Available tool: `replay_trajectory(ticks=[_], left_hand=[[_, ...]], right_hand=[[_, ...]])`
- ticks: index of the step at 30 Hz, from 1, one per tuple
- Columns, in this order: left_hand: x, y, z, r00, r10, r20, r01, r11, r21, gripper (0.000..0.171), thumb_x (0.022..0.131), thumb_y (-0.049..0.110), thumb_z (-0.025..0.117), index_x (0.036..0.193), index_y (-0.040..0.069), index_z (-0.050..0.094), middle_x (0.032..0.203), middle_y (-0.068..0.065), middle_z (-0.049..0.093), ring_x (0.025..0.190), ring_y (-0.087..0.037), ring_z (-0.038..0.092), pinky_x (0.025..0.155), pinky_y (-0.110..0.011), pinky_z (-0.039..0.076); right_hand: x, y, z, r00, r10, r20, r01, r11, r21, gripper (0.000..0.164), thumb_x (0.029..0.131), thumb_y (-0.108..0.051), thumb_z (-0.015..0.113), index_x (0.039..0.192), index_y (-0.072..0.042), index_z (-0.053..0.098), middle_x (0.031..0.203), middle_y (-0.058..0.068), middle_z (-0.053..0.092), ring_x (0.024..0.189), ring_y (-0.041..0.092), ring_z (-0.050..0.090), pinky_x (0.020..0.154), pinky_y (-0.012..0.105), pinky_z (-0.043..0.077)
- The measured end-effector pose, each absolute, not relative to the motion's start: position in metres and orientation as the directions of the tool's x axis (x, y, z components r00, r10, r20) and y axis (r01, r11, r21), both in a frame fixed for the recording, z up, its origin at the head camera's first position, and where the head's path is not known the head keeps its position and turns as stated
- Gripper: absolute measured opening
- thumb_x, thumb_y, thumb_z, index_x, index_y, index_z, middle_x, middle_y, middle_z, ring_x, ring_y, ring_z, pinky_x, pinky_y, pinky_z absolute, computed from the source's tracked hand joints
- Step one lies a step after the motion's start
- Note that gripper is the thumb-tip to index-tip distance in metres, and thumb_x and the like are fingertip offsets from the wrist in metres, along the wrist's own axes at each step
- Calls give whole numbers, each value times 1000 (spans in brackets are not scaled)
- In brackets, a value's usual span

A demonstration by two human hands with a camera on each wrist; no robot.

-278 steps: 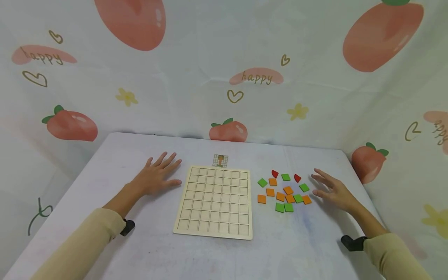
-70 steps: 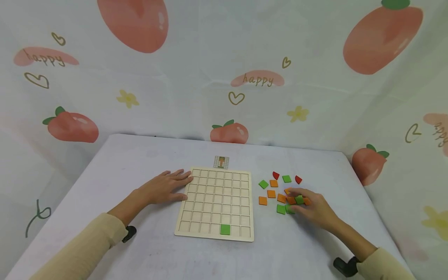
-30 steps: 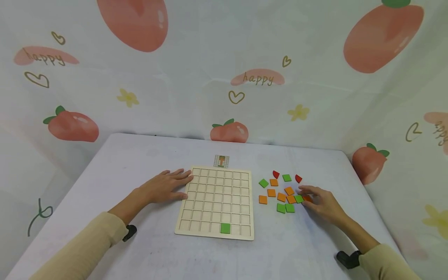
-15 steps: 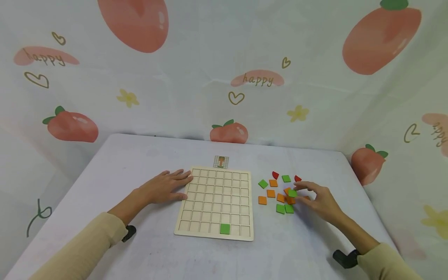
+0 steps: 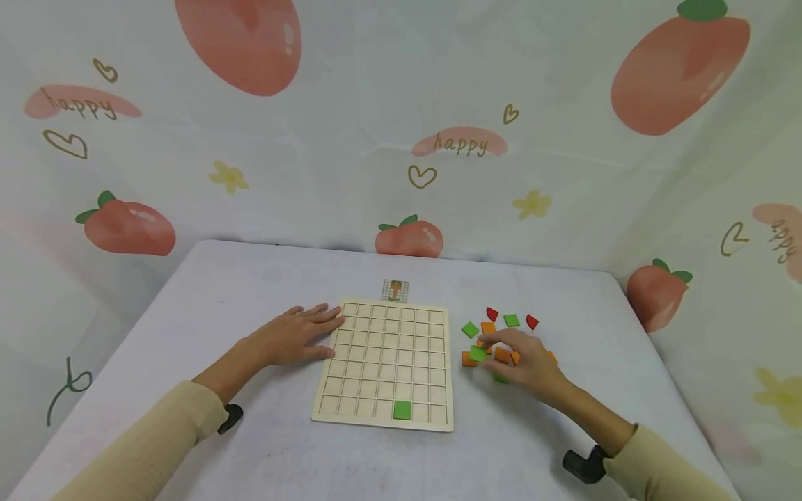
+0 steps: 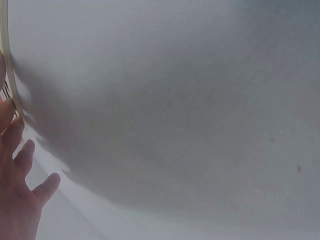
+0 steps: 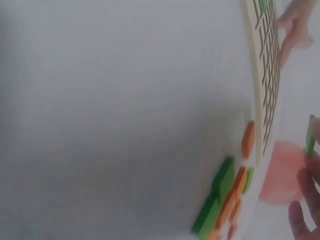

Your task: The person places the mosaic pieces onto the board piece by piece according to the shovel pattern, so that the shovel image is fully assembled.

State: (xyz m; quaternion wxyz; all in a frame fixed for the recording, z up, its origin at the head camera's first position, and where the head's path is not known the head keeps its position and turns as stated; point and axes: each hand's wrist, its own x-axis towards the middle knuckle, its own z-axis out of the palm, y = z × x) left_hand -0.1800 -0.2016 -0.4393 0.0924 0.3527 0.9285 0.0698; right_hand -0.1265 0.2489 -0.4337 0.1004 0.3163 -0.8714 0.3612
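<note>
My right hand point(image 5: 531, 363) pinches a green square tile point(image 5: 477, 353) between thumb and fingertips, held over the scattered tiles just right of the board. In the right wrist view that tile point(image 7: 310, 135) appears edge-on at the fingertips. A pale wooden grid board point(image 5: 386, 362) lies in the middle of the table, with one green tile point(image 5: 402, 410) set in a cell of its nearest row. My left hand point(image 5: 294, 337) rests with fingers spread at the board's left edge, fingertips on the rim. The left wrist view shows that hand point(image 6: 20, 175) beside the board's edge.
Orange squares point(image 5: 488, 327), green squares point(image 5: 512, 320) and red rounded wedges point(image 5: 532, 321) lie right of the board, some hidden beneath my right hand. A small printed pattern card point(image 5: 395, 290) lies behind the board. A patterned cloth point(image 5: 351, 104) hangs beyond the white table point(image 5: 263, 445).
The right hand has picked up a green tile from the right of the pile and carried it left toward the board. The left hand stays at the board's edge.
</note>
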Motion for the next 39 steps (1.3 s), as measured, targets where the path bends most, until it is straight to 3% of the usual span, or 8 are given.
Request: replay_trajectory(ticks=[16,30,39], left_hand=[[-181,-200,-438,-736,662,-142,637,748,185,71,97,54,54,153,11,41,159,-9,35,145,-37,32,109,-63,31],[-182,-201,-441,-729,676,-111,653,734,186,72,97,54,55,152,11,42,159,-10,35,144,-38,34,108,-62,33],[-181,-201,-441,-733,670,-117,646,740,188,72,97,55,54,153,11,42,159,-9,35,144,-38,33,108,-63,32]], right_hand=[[-121,188,-436,-739,-590,325,-648,492,-582,42,78,-16,86,116,-9,70,102,-9,70,99,12,63,85,38,54],[-116,134,-447,-587,-729,352,-756,339,-560,39,82,-21,84,117,-8,71,101,-6,71,98,9,62,89,28,50],[-107,120,-453,-603,-754,259,-728,389,-564,40,81,-26,84,117,-12,72,103,-8,71,99,6,61,92,28,48]])
